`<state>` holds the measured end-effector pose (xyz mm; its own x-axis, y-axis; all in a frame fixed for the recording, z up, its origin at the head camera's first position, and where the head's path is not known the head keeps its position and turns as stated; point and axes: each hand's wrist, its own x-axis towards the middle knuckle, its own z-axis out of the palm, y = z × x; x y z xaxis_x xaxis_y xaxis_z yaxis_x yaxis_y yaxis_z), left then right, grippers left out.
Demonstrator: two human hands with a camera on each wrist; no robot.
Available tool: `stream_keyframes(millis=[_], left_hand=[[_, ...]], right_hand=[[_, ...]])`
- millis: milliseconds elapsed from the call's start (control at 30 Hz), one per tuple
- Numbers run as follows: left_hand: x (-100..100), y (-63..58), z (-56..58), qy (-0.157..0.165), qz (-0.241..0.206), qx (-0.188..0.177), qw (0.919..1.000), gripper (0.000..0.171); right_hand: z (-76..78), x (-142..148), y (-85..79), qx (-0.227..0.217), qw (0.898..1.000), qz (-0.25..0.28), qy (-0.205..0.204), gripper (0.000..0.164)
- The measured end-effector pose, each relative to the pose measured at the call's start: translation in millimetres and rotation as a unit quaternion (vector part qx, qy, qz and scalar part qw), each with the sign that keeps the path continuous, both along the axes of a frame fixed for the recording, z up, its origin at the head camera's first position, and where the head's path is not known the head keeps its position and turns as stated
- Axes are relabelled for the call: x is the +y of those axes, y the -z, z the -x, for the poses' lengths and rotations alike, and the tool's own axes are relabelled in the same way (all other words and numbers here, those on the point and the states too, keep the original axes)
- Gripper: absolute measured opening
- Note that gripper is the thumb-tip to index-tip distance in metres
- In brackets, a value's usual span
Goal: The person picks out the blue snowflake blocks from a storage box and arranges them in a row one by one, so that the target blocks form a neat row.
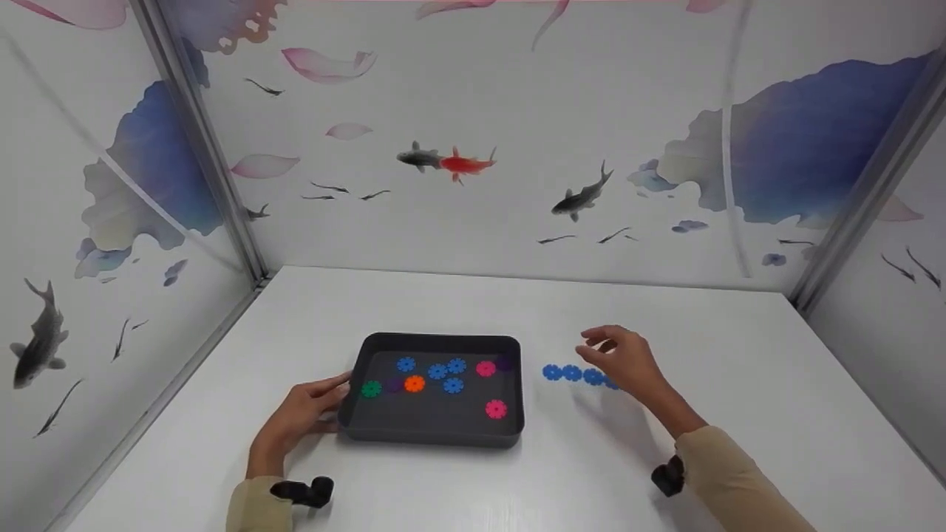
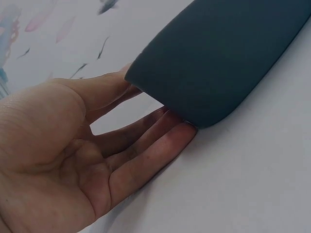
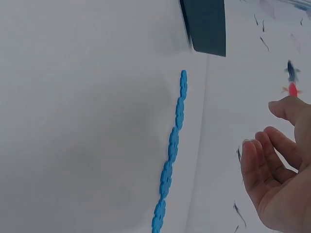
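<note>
In the head view, your right hand (image 1: 624, 363) hovers above the right end of a row of blue notched discs (image 1: 572, 373) and hides that end; the row lies on the tabletop (image 1: 576, 488), below and in front of your fingertips, its long axis running left to right; its left end sits just beside the dark rectangular tray (image 1: 432, 437); your left hand (image 1: 299, 410) is at the tray's far side, so your right is plainly the nearer one; inside the tray, loose notched discs (image 1: 453, 386) lie scattered.

In the left wrist view, your left thumb stands well apart from your fingers, which reach out fairly straight; their tips touch the tray's end wall near its lower edge; the blue row does not show here.

In the right wrist view, your right thumb and fingers are apart, gently curved, with nothing between them; the row stretches away lengthwise toward the tray, clear of your fingers; its discs seem to meet end to end, though you cannot tell whether they interlock.
</note>
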<state>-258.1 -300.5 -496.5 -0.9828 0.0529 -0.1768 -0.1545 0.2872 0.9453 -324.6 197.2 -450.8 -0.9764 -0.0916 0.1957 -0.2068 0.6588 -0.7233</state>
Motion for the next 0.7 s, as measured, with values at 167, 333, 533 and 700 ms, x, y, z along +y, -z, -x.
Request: stream_keyframes(millis=[167, 333, 533, 700], left_hand=[[1.0, -0.9, -0.8, -0.002, 0.000, 0.001, 1.0000, 0.054], [0.9, -1.1, -0.9, 0.000, 0.003, 0.001, 1.0000, 0.054], [0.0, 0.2, 0.3, 0.006, -0.001, 0.003, 1.0000, 0.055], [-1.4, 0.2, -0.1, 0.017, -0.006, 0.008, 0.9998, 0.057]], right_hand=[[1.7, -25.9, -1.3, -0.004, 1.000, 0.005, -0.016, 0.033], [4.2, -52.2, -1.4, -0.010, 0.999, 0.012, -0.035, 0.034], [5.8, -79.1, -0.4, -0.024, 0.997, 0.032, -0.060, 0.032], [9.3, -97.1, -2.5, -0.032, 0.994, 0.071, -0.079, 0.029]])
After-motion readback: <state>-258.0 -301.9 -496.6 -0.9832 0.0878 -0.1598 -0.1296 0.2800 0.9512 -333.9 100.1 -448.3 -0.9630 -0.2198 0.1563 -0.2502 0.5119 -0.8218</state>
